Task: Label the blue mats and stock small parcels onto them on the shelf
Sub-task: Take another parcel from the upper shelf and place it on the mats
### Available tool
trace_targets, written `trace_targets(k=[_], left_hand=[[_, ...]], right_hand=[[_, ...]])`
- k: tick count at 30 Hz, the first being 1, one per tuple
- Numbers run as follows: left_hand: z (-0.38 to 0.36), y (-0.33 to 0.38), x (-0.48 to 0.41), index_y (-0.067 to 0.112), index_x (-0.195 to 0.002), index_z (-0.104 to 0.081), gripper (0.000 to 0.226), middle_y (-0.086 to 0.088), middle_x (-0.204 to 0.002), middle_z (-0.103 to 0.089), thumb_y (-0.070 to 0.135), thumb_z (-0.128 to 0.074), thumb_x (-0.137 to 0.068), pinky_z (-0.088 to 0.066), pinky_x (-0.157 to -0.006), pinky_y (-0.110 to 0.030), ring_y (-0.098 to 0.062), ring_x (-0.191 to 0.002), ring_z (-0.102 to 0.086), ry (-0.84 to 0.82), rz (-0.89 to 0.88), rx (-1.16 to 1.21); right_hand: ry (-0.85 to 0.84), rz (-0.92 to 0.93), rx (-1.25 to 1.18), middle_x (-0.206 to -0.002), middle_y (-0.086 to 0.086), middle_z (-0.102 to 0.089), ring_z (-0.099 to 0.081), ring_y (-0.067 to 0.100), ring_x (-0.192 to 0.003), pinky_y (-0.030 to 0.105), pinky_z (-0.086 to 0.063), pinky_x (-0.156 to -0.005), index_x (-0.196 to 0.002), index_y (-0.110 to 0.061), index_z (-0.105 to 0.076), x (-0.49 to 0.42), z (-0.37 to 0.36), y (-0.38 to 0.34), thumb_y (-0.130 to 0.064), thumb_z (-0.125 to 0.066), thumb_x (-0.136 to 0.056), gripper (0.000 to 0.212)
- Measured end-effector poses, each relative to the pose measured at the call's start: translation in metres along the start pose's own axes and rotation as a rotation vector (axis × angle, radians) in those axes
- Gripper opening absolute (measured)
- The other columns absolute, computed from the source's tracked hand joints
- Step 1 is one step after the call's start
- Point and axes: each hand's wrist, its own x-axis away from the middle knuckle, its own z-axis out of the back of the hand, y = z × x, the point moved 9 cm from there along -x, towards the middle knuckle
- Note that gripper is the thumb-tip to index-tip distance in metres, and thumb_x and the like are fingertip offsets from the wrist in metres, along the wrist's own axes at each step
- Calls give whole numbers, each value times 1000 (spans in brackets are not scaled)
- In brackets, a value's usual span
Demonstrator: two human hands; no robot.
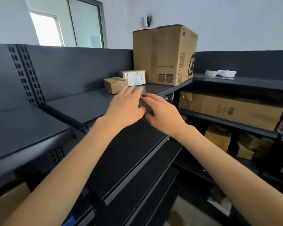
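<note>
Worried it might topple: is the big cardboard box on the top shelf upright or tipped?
Upright. The big cardboard box stands flat on the top shelf, top flaps closed.

Two bare forearms run from the lower corners of the frame toward its middle, ending in the left hand (126, 110) and the right hand (162, 111). No sleeve, glove, watch, ring or strap shows anywhere along them; both arms are uncovered as far down as the frame edge. The fingers are slightly blurred, so nails and finer detail cannot be made out.
</note>
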Motion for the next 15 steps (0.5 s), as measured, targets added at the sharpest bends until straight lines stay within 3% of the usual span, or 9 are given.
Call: trace_targets(k=[5, 10, 13, 15], left_hand=[[-11, -55, -56, 18, -146, -25, 54, -7, -155, -24, 29, -42, -96, -22, -112, -59, -30, -144, -14, -75, 210, -75], [-11, -93, -82, 21, -152, -8, 61, -6, -162, -4, 29, -38, -100, -14, -114, -61, -30, -148, 3, -107, 419, -107], [-19, -113, -87, 24, -152, -3, 63, -5, -162, 2, 29, -37, -100, -15, -113, -63, -30, -148, 6, -139, 509, -147], [-22, -125, -85, 24, -152, 1, 66, -6, -162, 5, 32, -39, -100, -16, -113, -62, -29, -148, 8, -160, 578, -190]], right_hand=[[0, 31, -214, -142, 0, -49, -51, 20, -125, 40, -49, -97, -136, -19, -52, -77, -35, 41, -14, -61, -89, 49], [3, 65, -360, -138, 4, -53, -50, 20, -125, 36, -44, -103, -134, -15, -53, -145, -67, 66, -11, -65, -87, 49], [-68, 76, -371, -147, 7, -43, -40, 22, -136, 36, -34, -112, -143, -20, -43, -182, -94, 76, -21, -71, -84, 65], [-183, 78, -376, -158, 10, -26, -26, 23, -145, 35, -27, -114, -150, -28, -29, -201, -118, 79, -31, -75, -81, 83]])
